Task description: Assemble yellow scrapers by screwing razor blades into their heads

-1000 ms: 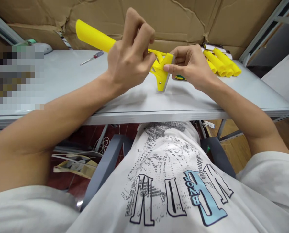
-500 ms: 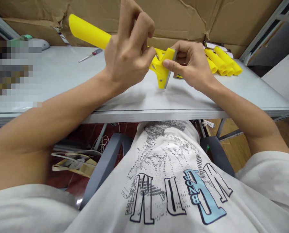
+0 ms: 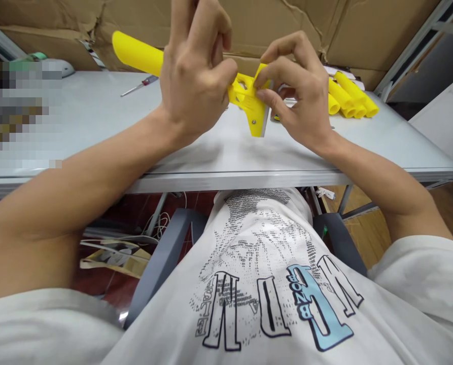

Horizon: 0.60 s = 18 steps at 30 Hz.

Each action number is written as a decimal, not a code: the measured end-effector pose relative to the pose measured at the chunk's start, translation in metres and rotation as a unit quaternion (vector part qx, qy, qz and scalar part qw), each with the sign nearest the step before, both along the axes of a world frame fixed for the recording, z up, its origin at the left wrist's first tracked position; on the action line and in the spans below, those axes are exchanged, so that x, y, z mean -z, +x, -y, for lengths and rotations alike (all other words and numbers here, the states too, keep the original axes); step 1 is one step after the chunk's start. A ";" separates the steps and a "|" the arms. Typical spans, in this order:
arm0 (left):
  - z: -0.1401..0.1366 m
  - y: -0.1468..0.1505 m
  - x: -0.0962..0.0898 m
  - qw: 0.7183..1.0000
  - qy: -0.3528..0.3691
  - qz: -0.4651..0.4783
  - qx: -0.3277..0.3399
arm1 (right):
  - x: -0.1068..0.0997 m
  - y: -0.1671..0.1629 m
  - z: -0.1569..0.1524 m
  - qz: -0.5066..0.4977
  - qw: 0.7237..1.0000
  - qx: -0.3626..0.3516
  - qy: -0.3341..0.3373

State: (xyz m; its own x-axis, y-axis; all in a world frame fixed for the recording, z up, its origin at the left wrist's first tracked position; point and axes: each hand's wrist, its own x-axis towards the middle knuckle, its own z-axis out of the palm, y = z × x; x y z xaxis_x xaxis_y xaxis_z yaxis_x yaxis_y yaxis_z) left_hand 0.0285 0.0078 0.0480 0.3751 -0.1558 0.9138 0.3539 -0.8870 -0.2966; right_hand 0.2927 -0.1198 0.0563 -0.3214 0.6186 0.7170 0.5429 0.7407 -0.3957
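A yellow scraper (image 3: 255, 110) is held above the white table, with a thick round handle (image 3: 137, 53) reaching to the upper left. Its wide head carries a grey blade strip along the right edge and a small screw near the lower end. My left hand (image 3: 196, 81) is closed around the handle close to the head, hiding that stretch of it. With thumb and fingertips, my right hand (image 3: 300, 86) pinches the upper part of the head. Part of a small dark and yellow object (image 3: 275, 118) shows on the table behind my right hand.
Several yellow tubes (image 3: 350, 96) lie stacked at the back right. A screwdriver (image 3: 139, 85) rests behind my left forearm. Cardboard (image 3: 264, 30) stands along the table's back, and a white rounded object (image 3: 57, 68) sits at the far left. The left side is partly pixelated.
My left hand has shifted slightly left. The right hand's fingers have risen and regripped at the upper head, and the scraper head has turned a little, showing more of its face.
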 end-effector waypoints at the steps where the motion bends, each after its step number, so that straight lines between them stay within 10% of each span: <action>1: 0.002 0.000 0.001 1.000 -0.020 0.004 -0.003 | -0.001 0.001 0.001 0.016 1.000 0.006 0.008; 13: -0.046 -0.009 0.012 0.994 -0.087 0.018 0.062 | 0.002 -0.003 -0.016 -0.160 0.979 -0.108 -0.061; 18: -0.087 -0.016 0.011 0.989 0.040 -0.055 0.135 | 0.004 -0.001 -0.018 -0.119 0.987 -0.097 -0.051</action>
